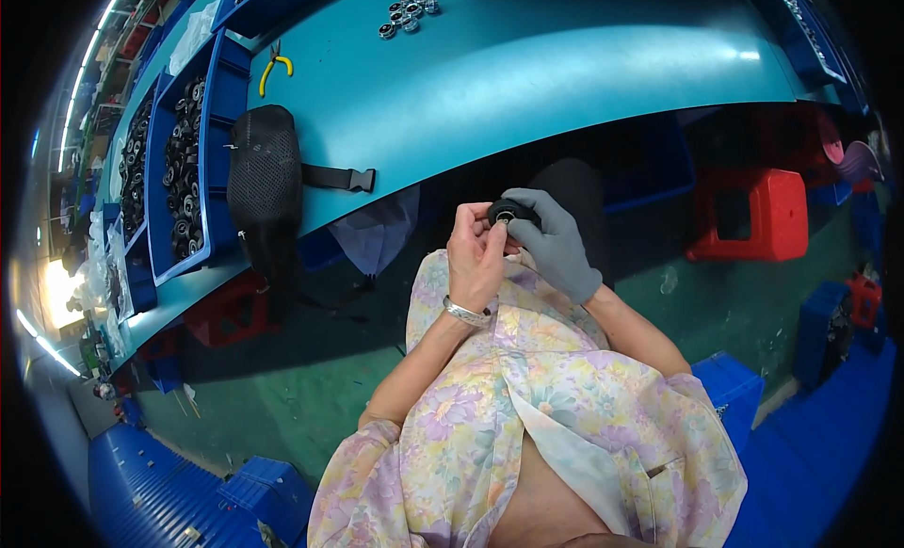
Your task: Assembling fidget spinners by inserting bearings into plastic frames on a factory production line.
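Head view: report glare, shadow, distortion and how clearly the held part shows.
Head view: pale glare streaks the teal tabletop; head view: shadow darkens the green floor beneath it; head view: the tabletop's front edge bows; head view: fingers partly hide the black round part.

The person wears a loose floral shirt in pale yellow, lilac and soft green, with sleeves ending near the elbows. A broad silver bracelet circles the left wrist; a grey knit-like glove covers the right hand.
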{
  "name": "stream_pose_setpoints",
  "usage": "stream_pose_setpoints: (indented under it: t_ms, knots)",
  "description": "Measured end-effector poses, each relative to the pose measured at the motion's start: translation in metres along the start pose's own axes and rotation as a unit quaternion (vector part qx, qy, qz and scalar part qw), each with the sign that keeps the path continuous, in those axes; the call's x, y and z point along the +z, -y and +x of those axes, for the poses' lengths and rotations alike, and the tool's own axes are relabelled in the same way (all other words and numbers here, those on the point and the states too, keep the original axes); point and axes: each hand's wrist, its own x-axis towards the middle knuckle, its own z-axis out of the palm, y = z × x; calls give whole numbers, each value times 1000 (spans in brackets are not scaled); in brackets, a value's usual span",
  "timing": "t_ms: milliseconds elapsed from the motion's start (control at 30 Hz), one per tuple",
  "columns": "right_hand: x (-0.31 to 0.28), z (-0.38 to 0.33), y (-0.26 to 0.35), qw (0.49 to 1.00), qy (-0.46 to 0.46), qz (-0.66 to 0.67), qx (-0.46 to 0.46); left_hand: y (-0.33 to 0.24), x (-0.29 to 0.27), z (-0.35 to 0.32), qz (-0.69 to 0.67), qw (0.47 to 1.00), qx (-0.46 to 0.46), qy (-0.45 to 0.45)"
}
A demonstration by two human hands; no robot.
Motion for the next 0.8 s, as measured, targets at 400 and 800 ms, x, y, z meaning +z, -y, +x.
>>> stream_pose_setpoints:
  t_ms: [400, 800]
  knots:
    - [-14, -4, 23, 985, 65, -148, -60, -20, -15, -11, 276, 950, 127, 74]
    - [-5, -15, 9, 999, -3, -41, 34, 1, -4, -13, 48, 999, 2, 13]
